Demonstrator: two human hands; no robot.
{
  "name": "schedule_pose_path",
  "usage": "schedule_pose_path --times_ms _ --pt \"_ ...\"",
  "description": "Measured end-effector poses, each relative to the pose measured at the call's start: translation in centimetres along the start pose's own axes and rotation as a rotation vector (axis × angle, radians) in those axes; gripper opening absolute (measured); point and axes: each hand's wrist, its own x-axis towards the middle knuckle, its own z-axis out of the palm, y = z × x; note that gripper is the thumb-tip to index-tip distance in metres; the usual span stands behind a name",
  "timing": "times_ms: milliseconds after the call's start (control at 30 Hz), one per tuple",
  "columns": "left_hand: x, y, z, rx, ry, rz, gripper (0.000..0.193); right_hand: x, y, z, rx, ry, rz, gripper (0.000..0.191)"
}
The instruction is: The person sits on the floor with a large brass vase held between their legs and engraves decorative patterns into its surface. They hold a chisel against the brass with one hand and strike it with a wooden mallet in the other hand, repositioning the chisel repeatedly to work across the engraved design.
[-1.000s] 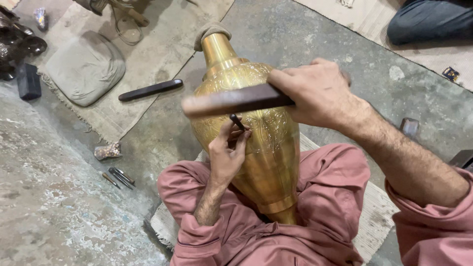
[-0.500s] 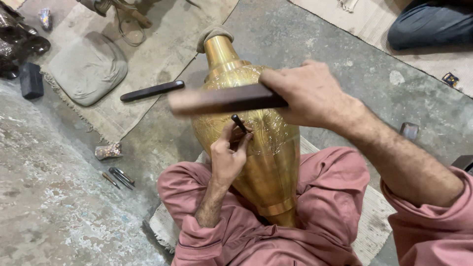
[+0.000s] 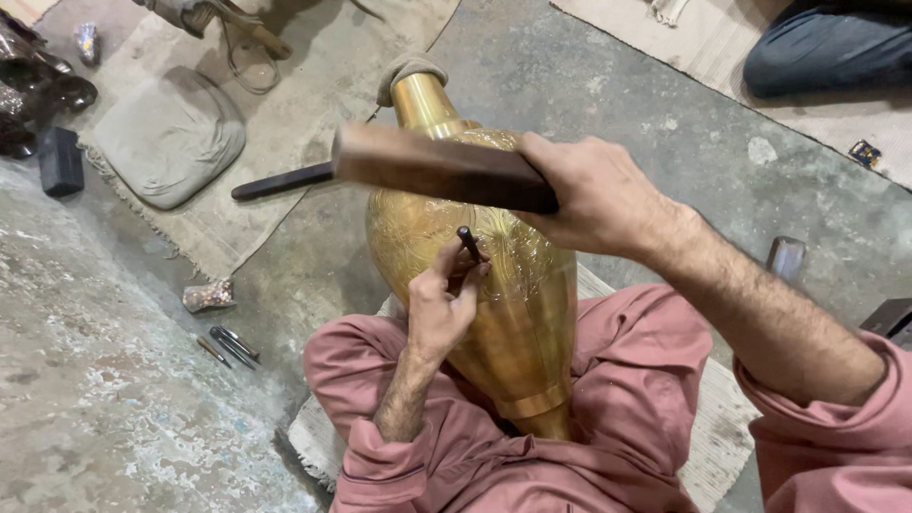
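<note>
item: large brass vase (image 3: pixel 513 323), lying on its side across the lap of a seated person in pink clothing (image 3: pixel 646 380), neck pointing away toward a folded cloth pad (image 3: pixel 408 71) on the concrete floor (image 3: pixel 608 85). it is looking heavy, rigid and smooth-skinned, likely slippery where polished; the engraved belly is appearing easy to dent, so the narrow neck and the flared foot are seeming the safest places to take hold. left hand (image 3: pixel 442 309) is pinching a thin dark punch (image 3: pixel 469 244) between closed fingers, its tip resting on the vase's upper belly. right hand (image 3: pixel 594 195) is wrapping closed around a dark wooden mallet (image 3: pixel 437 169), held just above the punch head. lying nearby: a dark rod (image 3: pixel 282 180) on the mat (image 3: pixel 313 85), a grey cushion (image 3: pixel 169 135), small tools (image 3: pixel 228 344) on the floor. hard to make out: the vase's foot is sinking into the cloth folds, its underside is hidden, and the punch tip is being masked by the fingers; another person's leg (image 3: pixel 826 47) is being cut off at the top right edge.
</note>
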Motion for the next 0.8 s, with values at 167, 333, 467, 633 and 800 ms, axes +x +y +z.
schedule_pose_path --times_ms 167,333,467,633,800 --pt "0.0 0.3 -0.1 -0.020 -0.022 0.026 0.034 -0.5 0.9 0.6 -0.177 -0.048 -0.041 0.015" --pt "0.3 0.0 -0.4 0.038 -0.064 0.041 0.032 -1.3 1.6 0.7 -0.386 0.004 -0.100 0.009" --pt "0.1 -0.5 -0.6 -0.002 -0.098 0.053 0.034 -1.6 1.6 0.6 -0.294 -0.159 0.071 0.010" --pt "0.4 -1.2 -0.7 -0.041 -0.145 0.108 0.048 -3.7 2.2 0.8 -0.106 0.105 -0.003 0.021" --pt "2.6 -0.3 -2.0 0.094 -0.447 0.156 0.053 -7.4 4.3 3.2 0.032 0.134 0.227 0.023"
